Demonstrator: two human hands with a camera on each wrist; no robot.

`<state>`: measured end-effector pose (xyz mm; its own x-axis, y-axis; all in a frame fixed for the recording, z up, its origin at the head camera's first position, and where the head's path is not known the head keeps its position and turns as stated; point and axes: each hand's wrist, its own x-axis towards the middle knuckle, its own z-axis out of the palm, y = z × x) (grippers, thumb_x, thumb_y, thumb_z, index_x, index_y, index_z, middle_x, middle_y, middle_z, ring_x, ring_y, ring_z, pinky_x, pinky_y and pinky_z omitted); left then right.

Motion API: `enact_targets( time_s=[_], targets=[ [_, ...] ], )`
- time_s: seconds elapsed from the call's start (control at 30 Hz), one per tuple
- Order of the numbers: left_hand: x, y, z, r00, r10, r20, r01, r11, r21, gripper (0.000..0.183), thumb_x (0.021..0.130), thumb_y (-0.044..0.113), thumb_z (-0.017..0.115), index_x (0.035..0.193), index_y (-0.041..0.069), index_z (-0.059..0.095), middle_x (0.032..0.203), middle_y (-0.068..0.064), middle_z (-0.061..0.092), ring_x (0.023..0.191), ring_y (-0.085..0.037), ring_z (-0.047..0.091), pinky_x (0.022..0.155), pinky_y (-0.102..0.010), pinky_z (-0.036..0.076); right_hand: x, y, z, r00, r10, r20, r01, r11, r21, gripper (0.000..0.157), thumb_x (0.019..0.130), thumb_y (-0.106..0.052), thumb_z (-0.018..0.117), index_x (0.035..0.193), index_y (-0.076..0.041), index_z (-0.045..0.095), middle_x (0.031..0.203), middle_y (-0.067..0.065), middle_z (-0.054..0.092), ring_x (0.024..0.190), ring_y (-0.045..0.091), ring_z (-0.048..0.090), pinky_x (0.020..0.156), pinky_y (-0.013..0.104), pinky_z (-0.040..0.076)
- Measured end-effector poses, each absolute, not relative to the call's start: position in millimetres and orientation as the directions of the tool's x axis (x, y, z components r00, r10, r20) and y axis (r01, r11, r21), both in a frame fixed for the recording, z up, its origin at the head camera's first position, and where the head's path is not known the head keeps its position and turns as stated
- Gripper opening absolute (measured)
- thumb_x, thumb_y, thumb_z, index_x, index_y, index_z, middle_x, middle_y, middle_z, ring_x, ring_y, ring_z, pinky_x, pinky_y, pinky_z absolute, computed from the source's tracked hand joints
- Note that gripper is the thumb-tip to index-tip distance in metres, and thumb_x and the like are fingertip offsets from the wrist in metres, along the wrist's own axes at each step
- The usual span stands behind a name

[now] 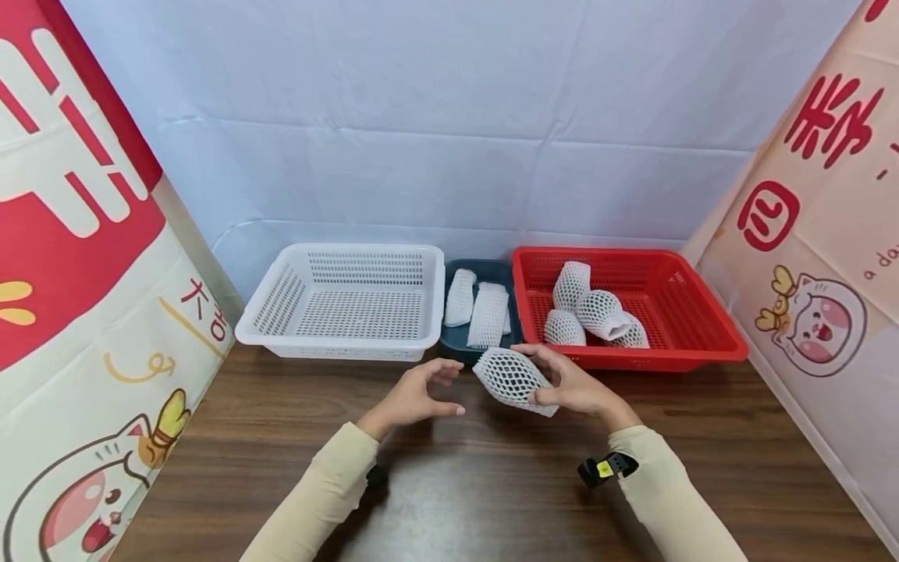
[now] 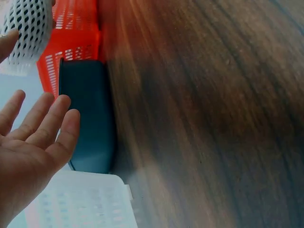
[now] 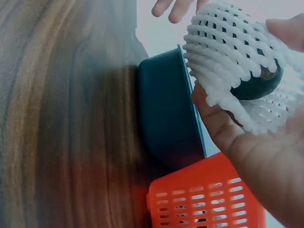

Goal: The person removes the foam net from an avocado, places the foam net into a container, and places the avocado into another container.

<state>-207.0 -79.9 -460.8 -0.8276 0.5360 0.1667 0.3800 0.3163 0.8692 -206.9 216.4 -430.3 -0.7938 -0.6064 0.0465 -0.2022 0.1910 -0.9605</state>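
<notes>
My right hand (image 1: 577, 384) grips an avocado in a white foam net (image 1: 511, 379), thumb on the near side and fingers behind. Through the net's open end in the right wrist view, the dark green avocado (image 3: 262, 86) shows its brown stem end. To its left, my left hand (image 1: 413, 396) is held with fingers spread and nothing in it; its palm (image 2: 21, 159) shows in the left wrist view. Just beyond both hands stands a dark teal bin (image 1: 449, 343), with flattened foam nets (image 1: 460, 298) lying inside.
At the back right, a red basket (image 1: 695, 347) contains several foam-netted pieces (image 1: 600, 314). A white slotted basket (image 1: 337, 345) stands back left, beside the teal bin. All sit on a brown wooden table (image 1: 477, 499) before a pale cloth backdrop (image 1: 365, 133), with printed cloths at both sides.
</notes>
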Motion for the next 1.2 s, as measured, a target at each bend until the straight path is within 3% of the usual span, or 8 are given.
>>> enact_targets(
  time_s=[0.27, 0.47, 0.6, 0.77, 0.87, 1.03, 1.2],
  targets=[
    [-208, -75, -462, -0.829, 0.541, 0.140, 0.370, 0.343, 0.863, 0.075, 0.070, 0.017, 0.083, 0.133, 0.004, 0.045, 0.120, -0.017, 0.055, 0.105, -0.028, 0.054, 0.081, -0.048, 0.046, -212, 215, -441, -0.741, -0.671, 0.017, -0.172, 0.166, -0.971, 0.065, 0.078, -0.007, 0.064, 0.135, 0.001, 0.034, 0.123, 0.021, 0.047, 0.107, 0.034, 0.044, 0.083, 0.038, 0.047],
    [-208, -71, -467, -0.828, 0.545, 0.134, 0.355, 0.325, 0.876, 0.078, 0.069, 0.018, 0.084, 0.134, 0.005, 0.044, 0.121, -0.016, 0.055, 0.106, -0.030, 0.054, 0.080, -0.045, 0.046, -212, 213, -450, -0.748, -0.661, -0.064, -0.087, 0.192, -0.978, 0.063, 0.076, -0.011, 0.065, 0.128, 0.005, 0.033, 0.117, 0.020, 0.051, 0.104, 0.033, 0.048, 0.082, 0.037, 0.048],
    [-208, -69, -467, -0.822, 0.550, 0.149, 0.373, 0.323, 0.870, 0.075, 0.067, 0.018, 0.085, 0.131, 0.004, 0.048, 0.118, -0.008, 0.057, 0.104, -0.025, 0.055, 0.079, -0.043, 0.048, -212, 209, -457, -0.743, -0.664, -0.085, -0.053, 0.185, -0.981, 0.061, 0.076, -0.011, 0.066, 0.125, 0.006, 0.033, 0.115, 0.019, 0.053, 0.101, 0.030, 0.050, 0.083, 0.035, 0.047],
    [-209, -69, -466, -0.813, 0.565, 0.141, 0.386, 0.341, 0.857, 0.064, 0.066, 0.018, 0.085, 0.122, 0.006, 0.057, 0.110, 0.001, 0.060, 0.098, -0.015, 0.057, 0.078, -0.034, 0.049, -212, 202, -463, -0.733, -0.678, -0.055, -0.100, 0.187, -0.977, 0.057, 0.077, -0.012, 0.065, 0.124, 0.005, 0.038, 0.116, 0.018, 0.051, 0.103, 0.031, 0.048, 0.084, 0.036, 0.046],
    [-209, -69, -466, -0.815, 0.567, 0.121, 0.359, 0.329, 0.873, 0.056, 0.067, 0.015, 0.085, 0.116, 0.007, 0.060, 0.102, 0.000, 0.061, 0.090, -0.014, 0.059, 0.076, -0.031, 0.050, -212, 199, -466, -0.730, -0.682, -0.044, -0.125, 0.196, -0.973, 0.055, 0.077, -0.012, 0.066, 0.124, 0.003, 0.040, 0.116, 0.018, 0.050, 0.105, 0.032, 0.046, 0.085, 0.037, 0.045],
    [-209, -71, -467, -0.818, 0.563, 0.117, 0.329, 0.292, 0.898, 0.051, 0.066, 0.007, 0.084, 0.112, 0.003, 0.061, 0.095, -0.007, 0.061, 0.083, -0.021, 0.060, 0.073, -0.037, 0.052, -212, 195, -468, -0.739, -0.672, -0.051, -0.139, 0.226, -0.964, 0.054, 0.079, -0.014, 0.067, 0.126, 0.000, 0.045, 0.114, 0.016, 0.051, 0.104, 0.032, 0.046, 0.085, 0.038, 0.045],
    [-210, -75, -466, -0.827, 0.554, 0.099, 0.325, 0.327, 0.887, 0.051, 0.063, 0.010, 0.086, 0.109, 0.005, 0.062, 0.090, -0.004, 0.060, 0.080, -0.017, 0.059, 0.071, -0.032, 0.051, -211, 194, -467, -0.741, -0.670, -0.049, -0.182, 0.270, -0.946, 0.053, 0.080, -0.016, 0.069, 0.127, -0.002, 0.049, 0.113, 0.013, 0.054, 0.100, 0.031, 0.050, 0.083, 0.036, 0.045]
  ],
)
